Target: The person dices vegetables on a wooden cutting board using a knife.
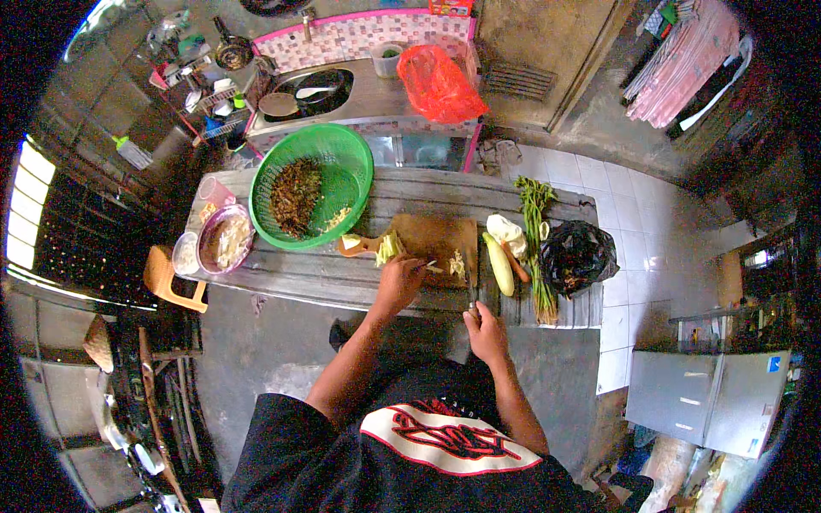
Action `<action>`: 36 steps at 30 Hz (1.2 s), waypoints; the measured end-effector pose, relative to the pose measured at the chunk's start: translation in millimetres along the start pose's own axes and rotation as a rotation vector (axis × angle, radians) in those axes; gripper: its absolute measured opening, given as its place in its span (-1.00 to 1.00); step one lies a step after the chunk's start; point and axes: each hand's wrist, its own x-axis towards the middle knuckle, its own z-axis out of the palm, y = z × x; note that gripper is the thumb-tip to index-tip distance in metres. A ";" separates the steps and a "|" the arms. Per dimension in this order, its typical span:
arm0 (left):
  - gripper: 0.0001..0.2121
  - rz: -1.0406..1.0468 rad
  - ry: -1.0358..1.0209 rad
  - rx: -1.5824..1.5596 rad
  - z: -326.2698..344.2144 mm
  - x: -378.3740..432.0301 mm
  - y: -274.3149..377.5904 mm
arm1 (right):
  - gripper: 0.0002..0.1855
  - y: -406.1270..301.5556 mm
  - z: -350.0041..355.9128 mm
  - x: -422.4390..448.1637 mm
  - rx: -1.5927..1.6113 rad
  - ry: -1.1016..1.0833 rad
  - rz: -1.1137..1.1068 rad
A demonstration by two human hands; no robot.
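Note:
My right hand (485,332) grips the handle of a knife (473,296), whose blade points away from me at the right edge of a wooden cutting board (439,227). Over the board's near side, my left hand (401,282) has its fingers bunched. A pale vegetable strip (435,267) lies at its fingertips; whether they pinch it is unclear. Pale green vegetable sticks (388,249) are heaped just beyond that hand, by the board's handle. Small cut pieces (457,264) form a pile near the blade. A pale chunk (350,241) sits on the board's handle.
Left on the table (288,276) stand a green colander (349,173) with dark shredded food, a purple-rimmed bowl (224,240) and a pink cup (217,191). At right lie a pale long vegetable (499,266), a carrot (516,261), green long beans (535,237) and a black plastic bag (577,256).

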 end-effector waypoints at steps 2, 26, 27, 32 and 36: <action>-0.80 -0.051 -0.035 0.123 7.1 -10.7 -11.8 | -0.45 -2.9 -0.5 -2.4 -0.005 -0.019 -0.021; -0.61 0.182 0.005 0.481 22.6 -16.7 -3.5 | -0.56 -28.6 28.0 7.6 -0.092 -0.063 -0.113; -0.62 0.195 0.026 0.473 23.2 -19.6 -7.2 | -0.56 -34.7 29.2 7.3 -0.114 -0.085 -0.075; -0.56 0.200 0.032 0.513 31.0 -25.6 -18.9 | -0.58 -48.4 38.1 16.7 -0.177 -0.061 -0.092; -0.51 0.213 0.000 0.527 28.8 -28.2 -21.0 | -0.61 -72.9 32.0 24.7 -0.255 -0.119 0.035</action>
